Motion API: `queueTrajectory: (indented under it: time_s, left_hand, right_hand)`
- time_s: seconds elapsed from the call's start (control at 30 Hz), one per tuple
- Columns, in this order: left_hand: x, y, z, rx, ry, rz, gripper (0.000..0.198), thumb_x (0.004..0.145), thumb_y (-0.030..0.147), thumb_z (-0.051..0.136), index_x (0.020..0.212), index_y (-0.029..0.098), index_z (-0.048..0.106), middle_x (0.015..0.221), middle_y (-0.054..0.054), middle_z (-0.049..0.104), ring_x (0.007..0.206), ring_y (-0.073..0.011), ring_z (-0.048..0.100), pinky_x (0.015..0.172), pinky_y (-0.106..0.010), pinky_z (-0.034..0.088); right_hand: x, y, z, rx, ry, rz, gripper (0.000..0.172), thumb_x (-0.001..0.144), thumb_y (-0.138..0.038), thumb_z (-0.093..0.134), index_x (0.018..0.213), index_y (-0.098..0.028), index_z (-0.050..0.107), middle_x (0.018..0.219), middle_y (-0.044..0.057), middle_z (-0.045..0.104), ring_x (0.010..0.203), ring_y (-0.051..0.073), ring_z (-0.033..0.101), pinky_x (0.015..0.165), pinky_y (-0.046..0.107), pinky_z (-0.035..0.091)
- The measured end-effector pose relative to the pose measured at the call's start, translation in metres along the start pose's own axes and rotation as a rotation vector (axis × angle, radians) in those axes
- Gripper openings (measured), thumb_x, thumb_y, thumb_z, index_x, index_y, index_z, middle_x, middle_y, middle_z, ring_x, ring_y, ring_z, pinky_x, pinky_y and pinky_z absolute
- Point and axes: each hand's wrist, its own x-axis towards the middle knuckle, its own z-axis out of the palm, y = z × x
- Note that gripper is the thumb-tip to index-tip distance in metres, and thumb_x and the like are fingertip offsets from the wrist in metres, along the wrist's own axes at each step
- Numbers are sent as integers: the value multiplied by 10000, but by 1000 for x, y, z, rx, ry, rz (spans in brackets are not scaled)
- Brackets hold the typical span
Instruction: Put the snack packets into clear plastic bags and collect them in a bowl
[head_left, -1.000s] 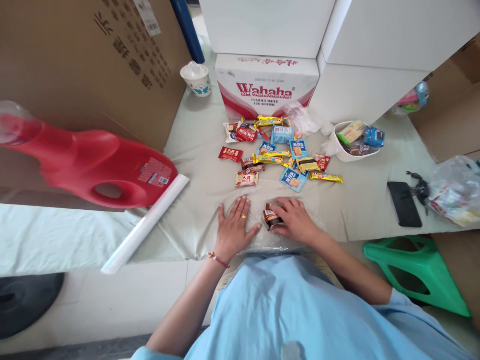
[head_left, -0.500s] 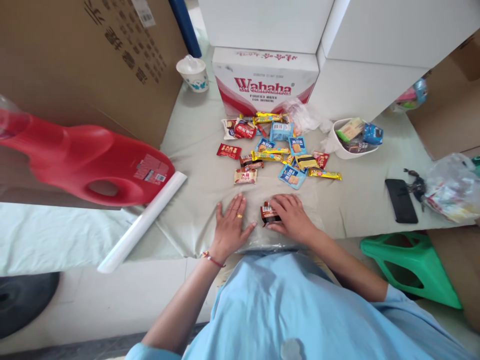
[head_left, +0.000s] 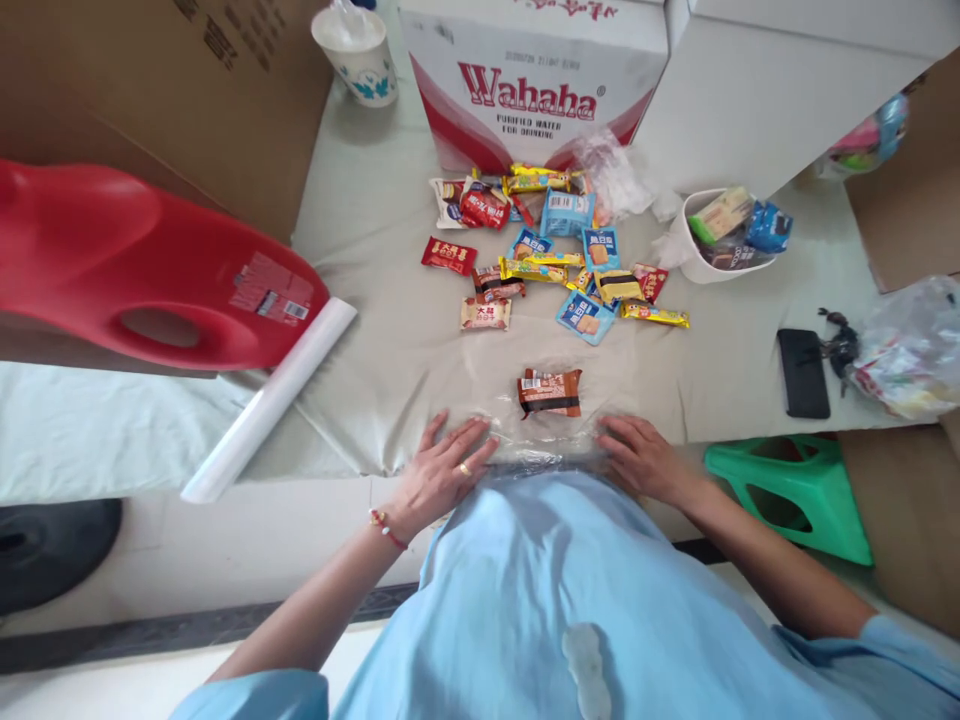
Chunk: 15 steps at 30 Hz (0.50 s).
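Observation:
Brown snack packets (head_left: 551, 393), seemingly two stacked together, lie on a sheet of clear plastic film (head_left: 536, 440) at the table's front. To their left, my left hand (head_left: 442, 468) rests with fingers spread at the film's near left side. My right hand (head_left: 649, 462) is on the opposite side, fingers apart and slightly bent, fingertips touching the film near the table edge. Neither hand touches the packets. Just beyond them is a cream wrapped candy (head_left: 485, 314), with a blue biscuit packet (head_left: 586, 317) to its right.
Several mixed snacks lie before the Wahaba-printed carton (head_left: 532, 100). A white tub (head_left: 694, 255) of snacks and a black phone (head_left: 802, 373) are on the right. On the left are a plastic-film roll (head_left: 270, 400), a red jug (head_left: 172, 270) and a paper cup (head_left: 360, 65).
My right hand has let go of the brown packets and moved right, toward the table edge. My left hand has drawn back toward me. The camera view has shifted too.

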Motion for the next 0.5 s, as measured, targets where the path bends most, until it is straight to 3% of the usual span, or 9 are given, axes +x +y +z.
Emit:
queueTrajectory:
  time_s: [0.1, 0.17, 0.33, 0.43, 0.5]
  left_hand:
    - [17, 4, -1, -69, 103, -36, 216, 1021, 337, 578, 1078, 275, 777, 1273, -95, 763, 1268, -263, 674, 1195, -523, 430]
    - [30, 5, -7, -141, 197, -65, 235, 1028, 337, 567, 946, 247, 768, 1157, -92, 774, 1195, -253, 682, 1090, -471, 505]
    - [67, -5, -21, -215, 342, -194, 295, 1030, 348, 550, 825, 230, 726, 996, -82, 744, 1147, -261, 638, 1043, -468, 505]
    - [86, -13, -19, -191, 345, -317, 311, 1011, 415, 560, 835, 224, 732, 974, -89, 722, 1103, -274, 620, 1020, -479, 503]
    - [93, -18, -14, -164, 342, -407, 314, 989, 440, 569, 837, 221, 735, 984, -94, 713, 1067, -282, 612, 993, -480, 508]
  right_hand:
    - [14, -1, -2, 101, 92, -6, 237, 1032, -274, 548, 1085, -222, 774, 1294, 158, 700, 1177, 287, 638, 995, 506, 544]
    - [27, -3, -16, 255, 118, 12, 265, 1043, -353, 542, 1018, -223, 772, 1245, 148, 704, 1124, 267, 651, 977, 473, 547]
    - [61, 8, -44, 549, 174, 226, 380, 1053, -499, 506, 900, -219, 713, 1012, 93, 706, 949, 220, 676, 884, 384, 555]
    - [75, 26, -44, 501, 111, 375, 457, 1042, -537, 481, 763, -212, 638, 766, 29, 623, 745, 186, 610, 731, 319, 514]
    - [81, 32, -44, 364, 94, 470, 375, 1013, -485, 511, 826, -204, 676, 770, 32, 623, 714, 191, 590, 692, 313, 494]
